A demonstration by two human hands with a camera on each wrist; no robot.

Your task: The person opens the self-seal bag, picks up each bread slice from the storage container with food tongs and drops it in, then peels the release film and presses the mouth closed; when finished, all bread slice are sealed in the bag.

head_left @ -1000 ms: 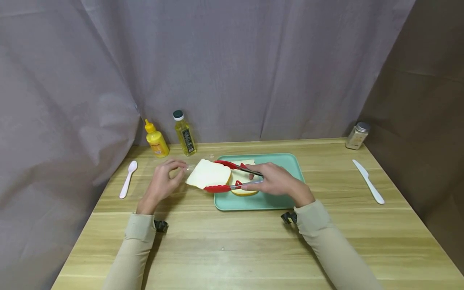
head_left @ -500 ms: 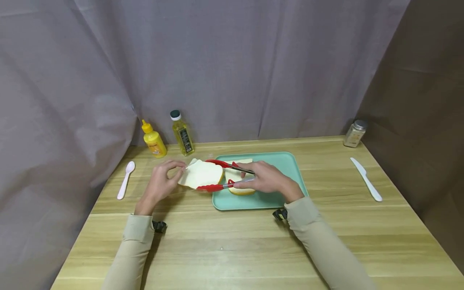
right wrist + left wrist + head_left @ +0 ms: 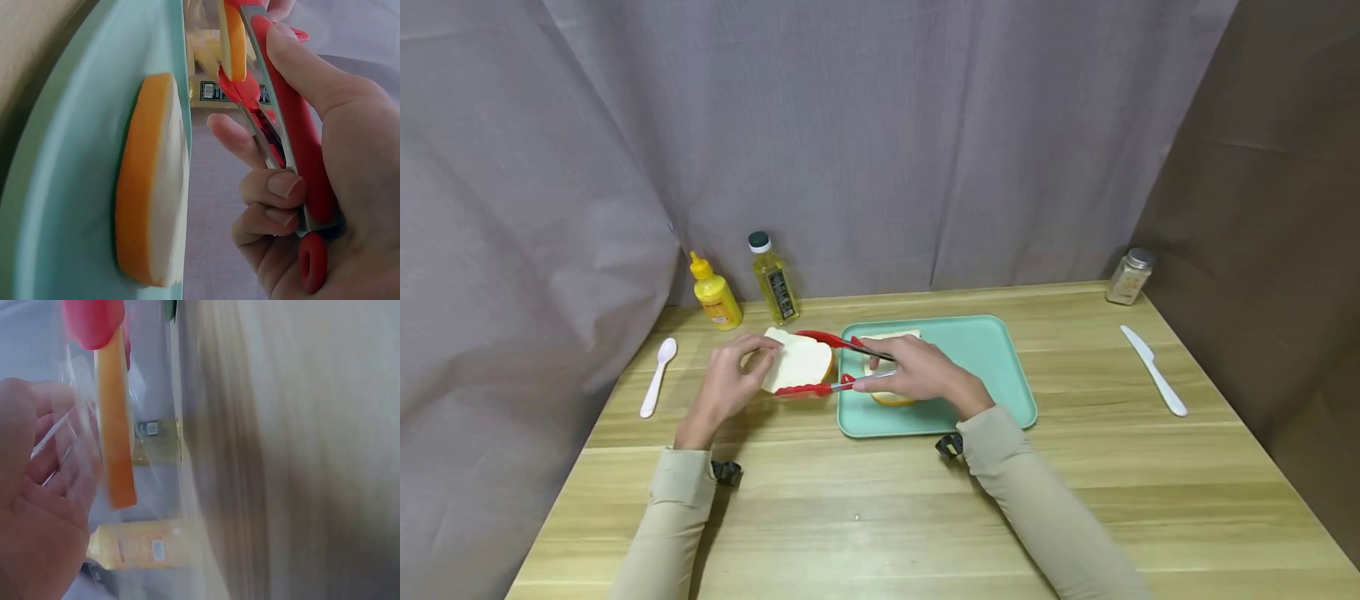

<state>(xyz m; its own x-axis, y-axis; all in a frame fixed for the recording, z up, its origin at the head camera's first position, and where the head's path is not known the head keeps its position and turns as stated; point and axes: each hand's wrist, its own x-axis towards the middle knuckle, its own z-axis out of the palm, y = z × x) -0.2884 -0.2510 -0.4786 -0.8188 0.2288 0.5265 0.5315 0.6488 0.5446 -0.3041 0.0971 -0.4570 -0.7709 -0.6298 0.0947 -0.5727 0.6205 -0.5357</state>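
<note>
My right hand [image 3: 917, 367] grips a pair of red-tipped metal tongs [image 3: 297, 125] by the handles. Between the tong tips is a white bread slice [image 3: 803, 363] with an orange-brown crust, off the tray's left edge. On the left, my left hand [image 3: 730, 379] pinches a clear plastic bag [image 3: 78, 375], thumb and fingertips close to the slice's left edge. In the left wrist view the thin film overlaps the slice and the tong tips. A second bread slice [image 3: 156, 181] lies on the green tray [image 3: 981, 358], partly hidden by the right hand and tongs in the head view.
Behind the left hand stand a yellow squeeze bottle [image 3: 717, 298] and an oil bottle [image 3: 775, 283]. A white spoon [image 3: 658, 377] lies far left. Toward the right are a white knife [image 3: 1154, 372] and a seasoning jar [image 3: 1130, 277]. A grey curtain [image 3: 850, 150] hangs behind the table.
My right hand has moved left with the tongs and the bread slice, bringing the slice up to the left hand's fingers. The left hand has barely moved.
</note>
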